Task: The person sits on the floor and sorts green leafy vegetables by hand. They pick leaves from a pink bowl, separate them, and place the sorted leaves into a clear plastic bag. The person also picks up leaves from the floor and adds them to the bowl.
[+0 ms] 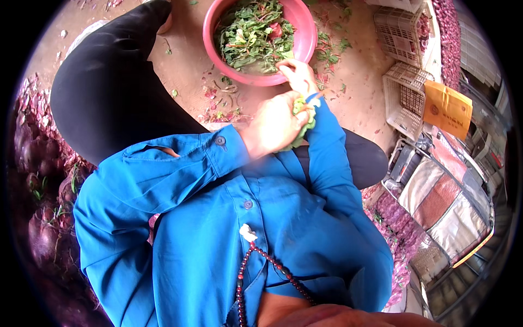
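Observation:
My left hand (273,124) is closed around a small bunch of leafy greens (303,112), held against my right wrist. Just ahead, my right hand (301,77) reaches to the near rim of a pink plastic basin (311,39). Its fingers are bent over that rim, and whether they pinch anything is not clear. Inside the basin lies a heap of picked green leaves with reddish stems (253,41), with a red piece (276,31) among them.
Leaf and stem scraps (220,98) litter the brown floor. Two plastic crates (402,34) (402,100) stand at right, near a yellow paper piece bearing writing (447,108) and a metal-framed fabric item (441,200). Red onions (45,233) in netting lie at left; purple-red netted sacks (394,241) at right.

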Motion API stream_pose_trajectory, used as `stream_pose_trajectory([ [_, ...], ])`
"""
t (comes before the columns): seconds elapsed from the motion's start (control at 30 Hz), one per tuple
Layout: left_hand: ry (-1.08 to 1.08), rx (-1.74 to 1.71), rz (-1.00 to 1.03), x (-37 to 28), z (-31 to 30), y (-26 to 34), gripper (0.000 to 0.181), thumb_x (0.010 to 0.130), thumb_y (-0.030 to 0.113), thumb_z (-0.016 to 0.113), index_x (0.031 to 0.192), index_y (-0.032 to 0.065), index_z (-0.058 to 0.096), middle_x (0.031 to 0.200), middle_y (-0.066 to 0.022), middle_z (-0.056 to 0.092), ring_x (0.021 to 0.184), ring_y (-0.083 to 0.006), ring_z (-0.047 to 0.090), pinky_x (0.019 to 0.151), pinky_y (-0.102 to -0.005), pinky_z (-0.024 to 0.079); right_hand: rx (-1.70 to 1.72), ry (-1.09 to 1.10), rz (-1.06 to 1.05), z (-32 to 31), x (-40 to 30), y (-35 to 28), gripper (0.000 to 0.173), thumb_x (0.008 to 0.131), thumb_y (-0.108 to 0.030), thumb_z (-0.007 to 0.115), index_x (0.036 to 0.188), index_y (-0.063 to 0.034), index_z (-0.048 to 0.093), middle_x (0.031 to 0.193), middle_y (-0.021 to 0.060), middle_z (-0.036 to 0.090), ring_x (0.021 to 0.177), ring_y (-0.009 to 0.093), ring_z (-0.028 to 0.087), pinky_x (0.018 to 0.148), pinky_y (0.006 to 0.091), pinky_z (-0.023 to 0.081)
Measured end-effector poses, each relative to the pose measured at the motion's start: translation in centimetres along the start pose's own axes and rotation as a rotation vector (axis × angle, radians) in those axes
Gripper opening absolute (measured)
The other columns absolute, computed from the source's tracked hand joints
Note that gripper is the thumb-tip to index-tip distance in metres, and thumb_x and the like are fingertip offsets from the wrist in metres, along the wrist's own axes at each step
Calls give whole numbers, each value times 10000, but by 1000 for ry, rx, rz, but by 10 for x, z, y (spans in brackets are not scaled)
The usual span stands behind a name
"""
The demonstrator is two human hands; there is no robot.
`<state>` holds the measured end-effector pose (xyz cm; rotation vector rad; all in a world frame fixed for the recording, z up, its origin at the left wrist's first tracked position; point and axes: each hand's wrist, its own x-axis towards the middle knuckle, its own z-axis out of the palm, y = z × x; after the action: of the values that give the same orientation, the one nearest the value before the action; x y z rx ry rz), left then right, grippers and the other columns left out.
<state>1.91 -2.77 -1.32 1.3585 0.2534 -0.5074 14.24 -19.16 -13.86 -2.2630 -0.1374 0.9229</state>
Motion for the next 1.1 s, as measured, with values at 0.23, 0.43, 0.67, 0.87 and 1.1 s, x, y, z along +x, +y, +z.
stream_pose_trajectory([
  [0.23, -114, -342, -49, -3, -2, 20, 122, 920, 135, 573, 993, 37, 565, 768, 22, 559, 694, -55, 506, 619, -242, 450, -510, 306, -161, 69, 82, -15, 341, 778, -193, 685, 1104, -106, 637, 1075, 124, 615, 999, 291, 597, 884, 380, 473],
  [0.43, -114, -186, -35, -1, 0, 23, 126, 923, 149, 570, 953, 27, 578, 755, -7, 573, 701, -80, 523, 638, -275, 466, -377, 215, -59, 68, 106, 3, 366, 797, -209, 667, 1149, -119, 627, 914, 124, 660, 828, 292, 650, 771, 388, 519],
  [0.67, -91, -187, -6, -8, -7, 32, 159, 925, 184, 567, 961, 29, 581, 753, -21, 600, 672, -85, 538, 626, -283, 476, 494, -59, 111, -14, 70, -12, 196, 939, -187, 573, 1052, -42, 642, 730, -6, 598, 485, 27, 412, 398, 186, 309],
  [0.87, -129, -151, -8, -6, -8, 29, 180, 919, 199, 580, 980, 29, 585, 788, -28, 620, 711, -92, 563, 659, -284, 486, 306, 33, 196, -19, 61, 10, 307, 965, -310, 525, 989, -53, 690, 624, -20, 520, 461, 37, 373, 409, 202, 290],
  [1.1, -122, -195, 18, -8, -4, 28, 171, 890, 175, 610, 970, 25, 588, 766, -62, 622, 719, -139, 593, 672, -318, 489, -649, 577, 117, 15, 71, 12, 347, 856, -350, 607, 1088, -97, 660, 1090, 153, 608, 1092, 337, 559, 967, 417, 423],
])
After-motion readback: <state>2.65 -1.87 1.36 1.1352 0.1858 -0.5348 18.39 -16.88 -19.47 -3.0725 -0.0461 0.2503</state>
